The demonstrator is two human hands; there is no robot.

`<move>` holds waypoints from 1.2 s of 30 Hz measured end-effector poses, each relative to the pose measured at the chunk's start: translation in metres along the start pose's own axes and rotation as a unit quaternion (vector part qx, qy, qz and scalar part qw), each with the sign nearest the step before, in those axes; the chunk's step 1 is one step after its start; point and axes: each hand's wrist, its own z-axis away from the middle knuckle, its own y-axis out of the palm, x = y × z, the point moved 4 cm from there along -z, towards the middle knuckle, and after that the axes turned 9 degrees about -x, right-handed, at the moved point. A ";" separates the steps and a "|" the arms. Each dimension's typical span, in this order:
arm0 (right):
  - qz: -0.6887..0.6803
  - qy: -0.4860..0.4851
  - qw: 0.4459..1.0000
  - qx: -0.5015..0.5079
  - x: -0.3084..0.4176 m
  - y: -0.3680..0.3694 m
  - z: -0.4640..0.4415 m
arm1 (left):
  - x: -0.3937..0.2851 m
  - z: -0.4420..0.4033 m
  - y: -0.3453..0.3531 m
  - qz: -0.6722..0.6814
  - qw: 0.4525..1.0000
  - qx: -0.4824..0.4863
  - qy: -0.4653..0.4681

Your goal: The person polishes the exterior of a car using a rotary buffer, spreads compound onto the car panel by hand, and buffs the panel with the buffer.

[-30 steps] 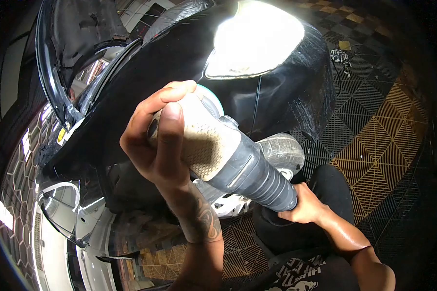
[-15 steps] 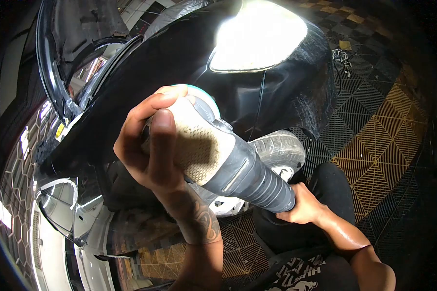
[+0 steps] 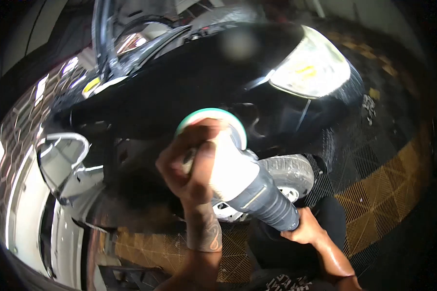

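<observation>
Both my hands hold a polisher [image 3: 269, 196] with a pale front housing and a dark ribbed handle. My left hand [image 3: 192, 162] is closed over its front end, beside the round pad [image 3: 209, 113] with a green rim. Around the rear end of the handle, my right hand [image 3: 306, 228] is wrapped. The pad lies in front of the glossy black fender [image 3: 155, 104]; whether they touch I cannot tell. Up to the right of the pad is the car's bright headlight [image 3: 318, 68].
Below the fender is a front wheel [image 3: 291, 172], partly behind the polisher. A side mirror [image 3: 63, 162] juts out at left. The floor has black and brown grid tiles [image 3: 374, 203]. Cable-like clutter [image 3: 369, 109] lies at right.
The view has shifted, so the car appears farther right and lower. My hands and the polisher have moved away from the headlight along the fender, and more of the green-rimmed pad shows.
</observation>
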 end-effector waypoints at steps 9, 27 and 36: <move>-0.010 0.096 0.983 -0.154 -0.032 -0.016 0.030 | 0.005 -0.006 0.057 0.109 0.989 0.104 -0.007; 0.014 0.010 1.000 0.022 0.003 0.015 0.004 | -0.002 0.010 -0.012 0.042 0.997 -0.037 -0.048; -0.020 0.031 0.999 -0.004 -0.004 0.004 0.021 | 0.001 0.013 0.011 0.091 0.994 -0.014 -0.062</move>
